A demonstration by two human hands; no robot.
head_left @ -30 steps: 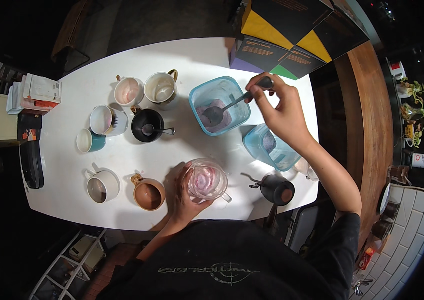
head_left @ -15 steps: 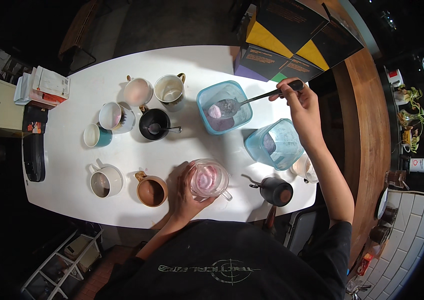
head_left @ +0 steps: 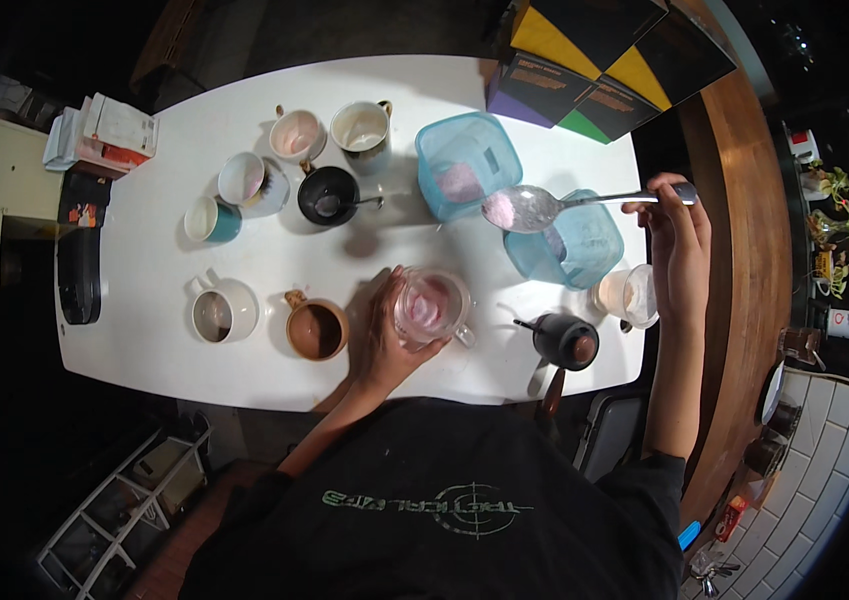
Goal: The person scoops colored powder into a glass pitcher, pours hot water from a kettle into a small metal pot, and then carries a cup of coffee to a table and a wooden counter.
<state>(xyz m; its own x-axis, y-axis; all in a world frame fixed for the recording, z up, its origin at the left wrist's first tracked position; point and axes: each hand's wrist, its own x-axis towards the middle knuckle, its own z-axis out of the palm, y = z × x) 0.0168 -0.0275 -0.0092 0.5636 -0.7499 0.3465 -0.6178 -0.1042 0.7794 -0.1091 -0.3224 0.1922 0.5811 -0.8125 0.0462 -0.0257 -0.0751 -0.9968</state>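
Note:
My left hand (head_left: 391,330) is wrapped round a clear glass mug (head_left: 432,306) with pink residue inside, its handle pointing right. In my right hand (head_left: 679,240) is a large metal spoon (head_left: 544,208), held by the handle's end, with pale pink powder (head_left: 500,210) in its bowl. The spoon hangs over the table between two translucent blue tubs. The far tub (head_left: 464,135) shows pinkish powder at its bottom; the near tub (head_left: 599,262), partly under the spoon, holds darker purplish powder.
A brown mug (head_left: 317,330) and a white mug (head_left: 225,310) stand left of my left hand. Several cups surround a black cup (head_left: 328,196) farther back. To the right are a black pot (head_left: 565,341) and a clear container (head_left: 626,296). Dark boxes (head_left: 584,60) stack at the back right.
My right hand has lifted the spoon with powder out of the far blue tub and moved it rightward. My left hand still holds the glass mug. The whole view has shifted slightly.

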